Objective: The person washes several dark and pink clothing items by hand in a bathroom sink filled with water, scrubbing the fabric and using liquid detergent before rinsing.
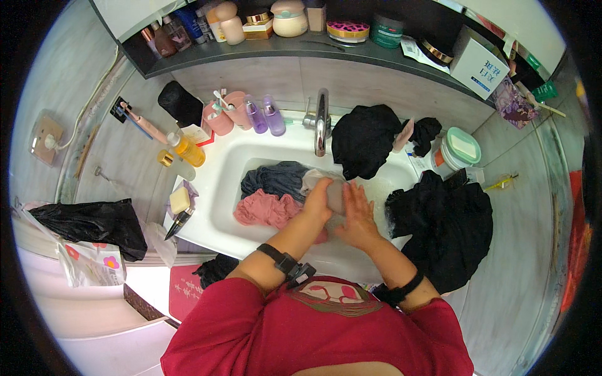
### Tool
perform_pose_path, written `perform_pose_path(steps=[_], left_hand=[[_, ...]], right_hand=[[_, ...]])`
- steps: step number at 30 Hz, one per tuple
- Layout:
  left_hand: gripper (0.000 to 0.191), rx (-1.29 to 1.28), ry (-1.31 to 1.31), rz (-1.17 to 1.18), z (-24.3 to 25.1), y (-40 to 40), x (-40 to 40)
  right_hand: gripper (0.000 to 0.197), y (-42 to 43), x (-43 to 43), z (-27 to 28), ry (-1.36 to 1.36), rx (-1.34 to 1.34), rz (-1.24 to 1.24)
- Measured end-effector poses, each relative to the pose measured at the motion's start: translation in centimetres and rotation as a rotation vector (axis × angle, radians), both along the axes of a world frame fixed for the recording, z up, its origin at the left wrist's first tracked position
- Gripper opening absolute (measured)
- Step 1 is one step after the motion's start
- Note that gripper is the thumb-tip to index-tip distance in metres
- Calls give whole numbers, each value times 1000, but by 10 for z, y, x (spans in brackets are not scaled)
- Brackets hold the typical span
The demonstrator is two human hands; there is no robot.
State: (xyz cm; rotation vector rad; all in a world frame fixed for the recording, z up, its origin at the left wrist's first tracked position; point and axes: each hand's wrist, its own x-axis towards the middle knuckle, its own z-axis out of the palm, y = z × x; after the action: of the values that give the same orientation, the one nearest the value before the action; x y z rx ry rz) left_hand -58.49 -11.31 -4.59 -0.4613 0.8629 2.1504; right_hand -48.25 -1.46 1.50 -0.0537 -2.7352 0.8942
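Over the white washbasin point(221, 188), my left hand point(320, 201) grips a pale, wet cloth point(335, 196). Beside it on the right, my right hand point(360, 218) has its fingers spread against the cloth's edge; its palm side is hidden. Left of my hands, a bunched pink garment point(265, 209) and a dark grey-blue garment point(275, 181) lie in the basin. Cloudy water surrounds my right hand. Behind the hands stands the chrome faucet point(321, 122), and a black garment point(364, 138) is heaped to its right.
More black fabric point(442, 230) drapes over the basin's right edge. A green-lidded tub point(458, 148) stands behind it. Pink cups point(218, 120), purple bottles point(274, 117), an amber bottle point(188, 149) and a soap bar point(179, 200) line the left and back rim. Above runs a cosmetics shelf point(282, 49).
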Motion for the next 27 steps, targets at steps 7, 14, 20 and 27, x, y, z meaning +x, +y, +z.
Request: perform_pose_path(steps=[7,14,20,27], left_hand=[[30,-271,104,-208,12,4,-11],[26,-212,296,-61,25,16,-7],[24,-282,345,-55,34,6,-14],[26,-206,183,-221,27,3,-16]], right_hand=[[98,9,-28,-16,-221,-182,-86],[82,31,-57,-73,-577,-578,57],[55,22,-59,-38,-972,-1142,128],[52,35,-56,-48,-1297,-1177,93]])
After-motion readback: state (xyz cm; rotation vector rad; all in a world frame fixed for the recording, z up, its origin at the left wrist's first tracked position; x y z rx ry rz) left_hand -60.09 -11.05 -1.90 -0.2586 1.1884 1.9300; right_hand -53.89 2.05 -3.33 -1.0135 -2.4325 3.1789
